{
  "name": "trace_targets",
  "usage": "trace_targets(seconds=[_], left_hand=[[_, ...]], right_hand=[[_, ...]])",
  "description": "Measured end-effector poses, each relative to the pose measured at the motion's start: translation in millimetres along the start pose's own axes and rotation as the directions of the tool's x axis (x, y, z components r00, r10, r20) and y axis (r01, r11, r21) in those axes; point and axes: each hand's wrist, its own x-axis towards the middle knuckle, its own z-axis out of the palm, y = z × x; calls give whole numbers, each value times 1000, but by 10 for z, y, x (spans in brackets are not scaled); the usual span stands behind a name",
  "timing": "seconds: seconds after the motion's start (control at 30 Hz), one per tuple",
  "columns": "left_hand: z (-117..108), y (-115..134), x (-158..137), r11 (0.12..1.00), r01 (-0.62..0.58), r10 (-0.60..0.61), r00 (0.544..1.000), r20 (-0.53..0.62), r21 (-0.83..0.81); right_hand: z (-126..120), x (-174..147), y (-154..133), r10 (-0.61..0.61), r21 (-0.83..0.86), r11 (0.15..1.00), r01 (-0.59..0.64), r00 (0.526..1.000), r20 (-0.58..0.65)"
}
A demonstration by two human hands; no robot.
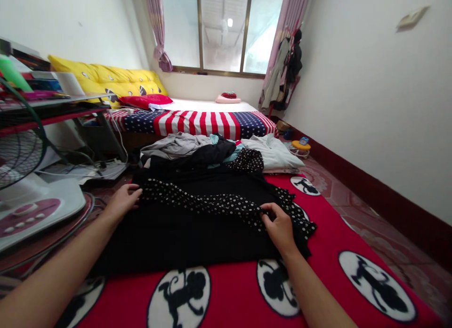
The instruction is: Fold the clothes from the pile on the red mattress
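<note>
A black garment [183, 238] with white-dotted trim lies spread over the red blanket [233, 295]. Across its middle runs a dotted strip [208, 203] of the same cloth, lying in loose folds. My left hand [125, 198] pinches the garment near the strip's left end. At the strip's right end, my right hand [278, 224] has its thumb and fingers closed on the dotted cloth. More dotted ruffle [300, 219] spreads to the right, beyond my right hand. The garment's exact kind cannot be made out.
Beyond the garment lie heaped grey and black clothes [183, 149] and a folded pale shirt [273, 151]. A fan base [38, 210] and a cluttered desk [52, 106] stand at left. Behind is a bed with a striped, starred cover [197, 123]. A small yellow stool [300, 145] stands at right.
</note>
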Motion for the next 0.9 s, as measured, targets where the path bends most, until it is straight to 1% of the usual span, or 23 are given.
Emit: trace_targets(seconds=[0.03, 0.07, 0.1, 0.13, 0.17, 0.2, 0.23, 0.27, 0.3, 0.37, 0.43, 0.5, 0.57, 0.6, 0.63, 0.7, 0.77, 0.83, 0.9], left_hand=[[5, -33, -42, 999, -32, 33, 999, -17, 39], [17, -55, -97, 990, -103, 104, 995, -5, 95], [41, -64, -160, 965, -210, 206, 978, 42, 159], [76, -61, -228, 914, -343, 324, 939, 119, 219], [126, -45, -295, 833, -482, 437, 874, 213, 270], [188, -19, -356, 734, -606, 525, 793, 310, 307], [262, 14, -407, 638, -697, 581, 715, 389, 327], [346, 52, -444, 569, -752, 610, 658, 441, 334], [436, 91, -464, 521, -786, 624, 617, 479, 333], [620, 167, -458, 481, -822, 622, 565, 542, 305], [785, 231, -404, 470, -841, 594, 527, 608, 269], [906, 285, -326, 455, -854, 556, 494, 668, 252], [965, 337, -246, 431, -869, 547, 465, 696, 242], [971, 365, -210, 425, -874, 559, 457, 692, 234], [963, 394, -179, 427, -876, 577, 454, 680, 222], [921, 454, -138, 463, -869, 609, 454, 650, 173], [875, 506, -133, 518, -850, 631, 456, 627, 97], [863, 533, -171, 566, -824, 634, 455, 625, 26], [904, 531, -248, 593, -805, 612, 447, 652, -5]], right_hand=[[-2, -3, -6, -4, 6, 1000, 4, 1000, 8], [-2, -5, -11, -7, 12, 1000, 6, 1000, 13], [-1, -6, -13, -8, 17, 1000, 8, 1000, 15], [2, -7, -14, -11, 22, 1000, 11, 1000, 17], [6, -7, -13, -16, 25, 1000, 15, 1000, 20], [11, -7, -10, -24, 26, 999, 23, 999, 27], [17, -7, -7, -36, 24, 999, 35, 999, 36], [23, -6, -3, -51, 18, 999, 50, 997, 50], [27, -6, -2, -68, 8, 998, 68, 996, 63], [31, -5, -7, -108, -23, 994, 111, 991, 83], [24, -9, -32, -158, -66, 984, 163, 985, 76], [9, -26, -75, -227, -126, 965, 229, 973, 30], [-6, -61, -131, -330, -174, 930, 323, 944, -12], [-10, -84, -161, -390, -186, 906, 381, 920, -16], [-10, -108, -191, -452, -188, 876, 443, 892, -5], [2, -154, -245, -556, -175, 813, 555, 830, 49], [28, -186, -287, -613, -155, 766, 624, 782, 116], [60, -201, -314, -624, -122, 754, 646, 761, 175], [85, -206, -326, -608, -87, 765, 638, 761, 227]])
